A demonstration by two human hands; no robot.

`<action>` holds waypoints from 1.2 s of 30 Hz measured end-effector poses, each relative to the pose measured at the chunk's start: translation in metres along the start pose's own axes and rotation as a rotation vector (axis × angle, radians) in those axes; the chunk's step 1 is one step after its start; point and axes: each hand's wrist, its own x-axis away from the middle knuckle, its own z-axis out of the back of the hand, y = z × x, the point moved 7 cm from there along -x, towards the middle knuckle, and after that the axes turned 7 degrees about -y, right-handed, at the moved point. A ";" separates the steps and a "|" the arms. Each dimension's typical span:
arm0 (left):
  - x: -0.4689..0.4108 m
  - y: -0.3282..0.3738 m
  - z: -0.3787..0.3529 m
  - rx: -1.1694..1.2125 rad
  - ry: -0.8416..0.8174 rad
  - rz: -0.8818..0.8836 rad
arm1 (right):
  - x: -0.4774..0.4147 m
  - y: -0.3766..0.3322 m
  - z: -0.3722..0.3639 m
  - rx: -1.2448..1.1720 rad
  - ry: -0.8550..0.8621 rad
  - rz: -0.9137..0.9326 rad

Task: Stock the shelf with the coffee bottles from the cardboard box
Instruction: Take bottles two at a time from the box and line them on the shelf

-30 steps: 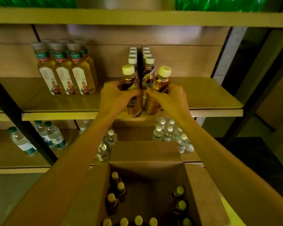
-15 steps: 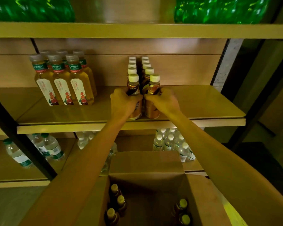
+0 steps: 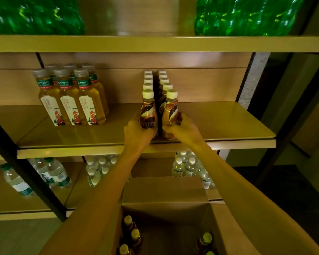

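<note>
Both coffee bottles have come down since a moment ago: one second back they were tipped in the air above the shelf edge, and now they stand upright on the shelf (image 3: 219, 124), side by side at the front of two rows. The left hand (image 3: 136, 133) has its grip wrapped around the left coffee bottle (image 3: 148, 111). The right hand (image 3: 180, 128) has its grip wrapped around the right coffee bottle (image 3: 170, 113). Neither hand has let go yet.

So I think this pair is almost done. The hands only need to open and pull back.

Behind the two bottles, toward 12 o'clock, the rows of coffee bottles (image 3: 155, 80) run to the back wall. The two new ones sit close to the shelf's front lip, so a bump could knock them off.

At 9 o'clock stand the tea bottles (image 3: 72, 102), well apart from the coffee. At 3 o'clock the shelf is bare wood.

Down at 6 o'clock is the cardboard box (image 3: 164, 196), open, with more bottles in the box (image 3: 134, 236) waiting. Water bottles (image 3: 184, 166) sit on the lower shelf. Green packs (image 3: 243, 15) sit up at 12 o'clock. Nothing blocks the way back to the box.
</note>
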 end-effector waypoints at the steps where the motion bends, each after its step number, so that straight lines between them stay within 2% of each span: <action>1: -0.001 -0.003 -0.001 -0.013 -0.008 0.010 | 0.001 0.005 -0.002 0.010 -0.014 -0.007; 14: 0.002 -0.010 -0.008 -0.010 0.044 -0.015 | 0.000 0.017 -0.013 0.055 0.121 0.032; 22: 0.002 -0.018 -0.006 -0.054 0.025 0.002 | 0.012 0.016 -0.023 0.175 0.337 0.062; 28: 0.000 -0.017 -0.007 -0.078 0.003 0.000 | 0.013 0.015 -0.025 0.193 0.342 0.047; 36: 0.002 -0.017 -0.007 -0.153 -0.031 0.027 | 0.014 0.014 -0.029 0.217 0.264 0.034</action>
